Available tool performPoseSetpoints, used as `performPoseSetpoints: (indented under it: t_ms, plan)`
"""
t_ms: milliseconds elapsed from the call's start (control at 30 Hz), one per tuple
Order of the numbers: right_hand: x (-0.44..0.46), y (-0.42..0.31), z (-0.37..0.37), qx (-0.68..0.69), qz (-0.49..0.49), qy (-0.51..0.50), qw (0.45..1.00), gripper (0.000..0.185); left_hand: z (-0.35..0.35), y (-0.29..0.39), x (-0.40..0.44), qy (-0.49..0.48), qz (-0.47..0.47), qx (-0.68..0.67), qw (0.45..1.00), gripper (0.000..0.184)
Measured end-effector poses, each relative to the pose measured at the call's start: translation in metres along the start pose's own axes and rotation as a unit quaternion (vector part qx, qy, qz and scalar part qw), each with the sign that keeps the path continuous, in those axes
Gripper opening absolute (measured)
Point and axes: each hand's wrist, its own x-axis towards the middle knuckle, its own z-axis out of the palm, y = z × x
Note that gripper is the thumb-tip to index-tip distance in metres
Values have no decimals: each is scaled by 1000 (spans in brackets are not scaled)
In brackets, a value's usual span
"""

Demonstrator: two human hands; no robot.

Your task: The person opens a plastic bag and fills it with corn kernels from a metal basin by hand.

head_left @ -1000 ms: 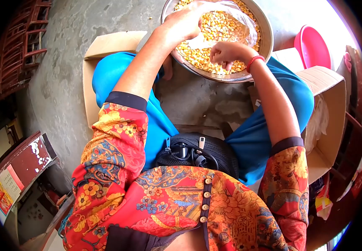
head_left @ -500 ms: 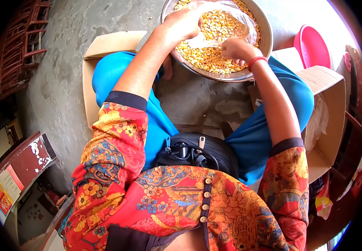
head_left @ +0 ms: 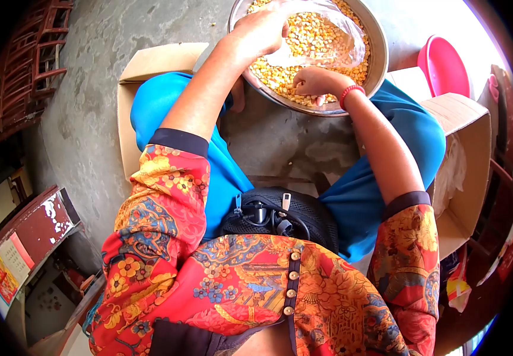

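A wide metal basin (head_left: 379, 50) full of yellow corn kernels (head_left: 271, 76) stands at the top of the view, between the knees. Across the kernels lies a clear plastic bag (head_left: 356, 41), with kernels showing in or through it. My left hand (head_left: 261, 31) is closed on the bag's left edge at the basin's rim. Near the basin's front edge, my right hand (head_left: 321, 82), with a red bracelet at the wrist, curls its fingers down among the kernels. The fingertips are partly hidden.
An open cardboard box (head_left: 467, 127) stands by the right leg, holding some pale plastic. Another cardboard box (head_left: 149, 62) is at the left leg. A pink basin (head_left: 443, 66) sits at upper right. Red wooden furniture (head_left: 37, 44) lines the left side.
My right hand has moved left and slightly down, away from the bag's lower edge to the kernels at the basin's front. The left hand keeps its hold on the bag.
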Motion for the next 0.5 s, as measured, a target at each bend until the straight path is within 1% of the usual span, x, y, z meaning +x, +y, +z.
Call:
performPoseSetpoints:
  t_ms: [33,67,100,133,200,233,267,333,367,400,433,467,500]
  plan:
    - [-3,-1,-6,-7,10,-11,1000,18,0,0,0,0,0,0,1000,40]
    - [-5,-2,-11,-15,20,-22,999,17,0,-1,-1,1,-4,-14,1000,35]
    - [-5,-2,-18,-7,8,-43,999,17,-4,2,-4,1,-8,-27,1000,31]
    - [-7,0,-24,20,11,-47,999,16,-7,5,-6,1,-7,-27,1000,31]
    - [-12,1,-35,96,-3,-4,995,18,-11,10,-9,-1,-23,-6,1000,29]
    - [-17,-4,-41,80,-13,37,996,20,-9,8,-8,-1,-23,-6,1000,29]
    - [-12,-2,-44,80,-13,38,996,20,-6,6,-6,-12,-24,1,1000,27]
    - [-4,-7,-51,179,-53,179,966,25,-12,9,-8,-22,-24,8,999,26]
    - [-2,-6,-48,264,-143,233,925,28,-15,9,-11,-21,-6,-58,998,48]
    - [-11,-19,-48,342,-229,282,866,32,-22,13,-15,-20,13,-124,992,74]
    - [-17,-20,-58,335,-168,270,887,36,-30,19,-20,-20,13,-124,992,74]
    - [-10,-12,-59,320,-166,333,871,31,-38,26,-27,-22,15,-144,989,74]
    - [-12,-10,-63,250,-131,339,897,28,-42,29,-30,-25,16,-165,986,75]
